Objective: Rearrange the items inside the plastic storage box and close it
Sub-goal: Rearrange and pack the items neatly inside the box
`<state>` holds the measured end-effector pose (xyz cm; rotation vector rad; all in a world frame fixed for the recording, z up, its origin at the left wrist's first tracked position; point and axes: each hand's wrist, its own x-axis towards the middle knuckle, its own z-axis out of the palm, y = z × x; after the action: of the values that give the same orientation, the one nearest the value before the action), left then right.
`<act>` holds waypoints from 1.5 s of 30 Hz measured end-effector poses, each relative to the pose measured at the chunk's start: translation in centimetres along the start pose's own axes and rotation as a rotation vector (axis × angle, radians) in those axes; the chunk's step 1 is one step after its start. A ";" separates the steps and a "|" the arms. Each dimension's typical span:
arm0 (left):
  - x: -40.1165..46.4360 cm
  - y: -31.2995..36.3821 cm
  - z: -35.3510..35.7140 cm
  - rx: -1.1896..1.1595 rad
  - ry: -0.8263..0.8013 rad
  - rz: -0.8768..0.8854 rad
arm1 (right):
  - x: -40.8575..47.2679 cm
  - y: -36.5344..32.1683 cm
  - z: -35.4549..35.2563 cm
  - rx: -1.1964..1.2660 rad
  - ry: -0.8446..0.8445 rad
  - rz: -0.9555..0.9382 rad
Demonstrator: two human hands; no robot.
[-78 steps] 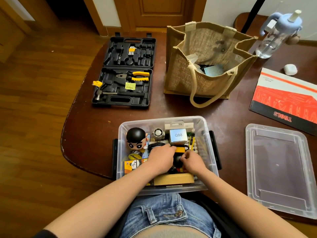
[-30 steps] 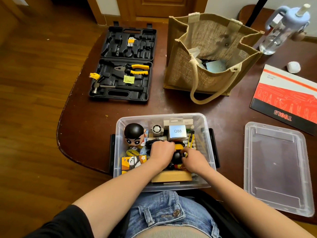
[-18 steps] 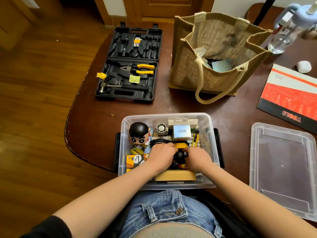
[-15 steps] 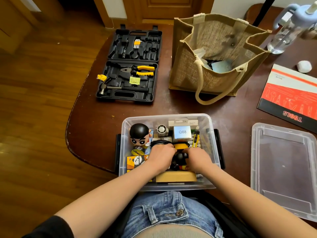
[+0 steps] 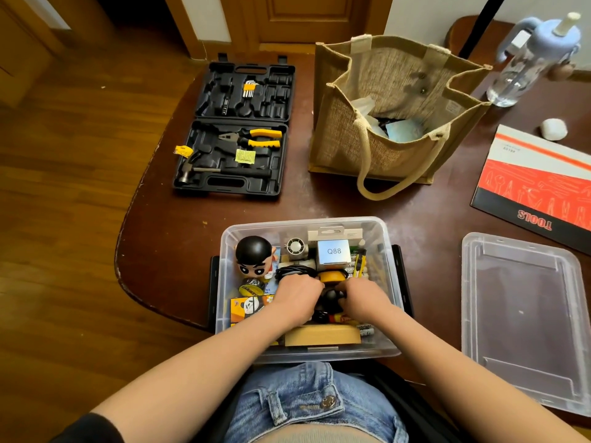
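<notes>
I saw both hands in box (image 5: 388, 251), L hand (image 5: 295, 297) & R hand (image 5: 364, 298) curled round black obj (image 5: 331, 298), lid (image 5: 524, 318) off on desk (image 5: 319, 203).

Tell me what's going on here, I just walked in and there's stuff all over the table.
A person is sorting a clear plastic storage box at the table's near edge. Both hands are down among its contents: the left hand and the right hand close around a black object in the middle. A big-headed figurine and a Q88 box sit further back. The lid is still off, lying to the right on the table.
</notes>
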<state>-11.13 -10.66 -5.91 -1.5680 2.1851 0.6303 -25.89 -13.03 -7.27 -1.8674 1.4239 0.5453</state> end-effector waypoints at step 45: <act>-7.1 -8.6 0.8 -0.233 0.217 -0.548 | 2.1 -15.5 -0.3 -0.356 0.271 -0.180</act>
<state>-0.71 -7.03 -3.90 -2.3291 1.7282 0.5696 -10.56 -12.47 -4.19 -2.4034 1.3740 0.4942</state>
